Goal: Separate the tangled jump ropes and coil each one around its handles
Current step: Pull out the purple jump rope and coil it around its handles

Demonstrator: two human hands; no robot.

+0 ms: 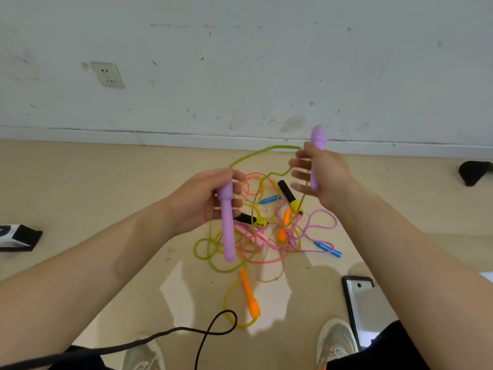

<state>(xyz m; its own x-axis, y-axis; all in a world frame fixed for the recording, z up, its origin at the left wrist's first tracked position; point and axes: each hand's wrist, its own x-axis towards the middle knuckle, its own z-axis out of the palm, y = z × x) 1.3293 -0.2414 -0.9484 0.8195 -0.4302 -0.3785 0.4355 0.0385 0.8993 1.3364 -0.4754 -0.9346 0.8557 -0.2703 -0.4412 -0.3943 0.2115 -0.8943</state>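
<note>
My left hand (205,198) grips one purple handle (229,236) near its top, and the handle hangs downward. My right hand (322,172) holds the other purple handle (317,140) upright, thumb side round it and fingers spread. A pale rope runs in a few strands across my right fingers. On the floor below lies a tangle of ropes (256,236): a green rope (266,149), a pink one, a purple braided one with blue handles (328,249), black-and-yellow handles (288,194) and orange handles (250,296).
A phone (368,311) lies on the floor at lower right beside my shoe (336,340). A black cable (213,327) loops at the bottom. A black-and-white box (16,237) sits at far left, a dark object (474,172) at far right. The wall with a socket (108,74) stands behind.
</note>
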